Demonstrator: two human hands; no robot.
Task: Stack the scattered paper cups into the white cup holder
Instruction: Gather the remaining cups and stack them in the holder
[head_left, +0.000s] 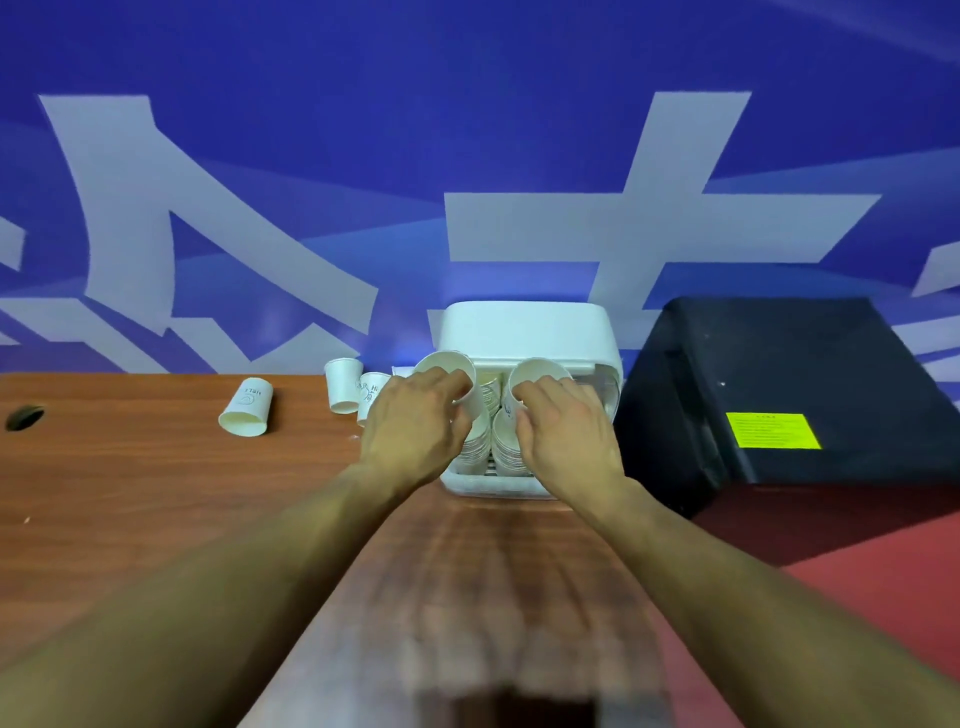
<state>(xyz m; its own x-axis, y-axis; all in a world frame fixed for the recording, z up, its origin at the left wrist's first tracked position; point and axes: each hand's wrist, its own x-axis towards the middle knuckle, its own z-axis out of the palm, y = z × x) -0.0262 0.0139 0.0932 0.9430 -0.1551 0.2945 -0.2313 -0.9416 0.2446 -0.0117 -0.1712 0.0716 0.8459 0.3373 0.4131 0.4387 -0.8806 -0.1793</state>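
Note:
The white cup holder stands at the back of the wooden table, its lid raised. Stacks of paper cups sit inside it. My left hand grips a white paper cup over the left stack. My right hand grips another paper cup over the right stack. Left of the holder, one cup lies on its side, one stands upright and one is partly hidden behind my left hand.
A large black box with a yellow label stands close to the right of the holder. The wooden table has a cable hole at far left. A blue wall with white lettering rises behind.

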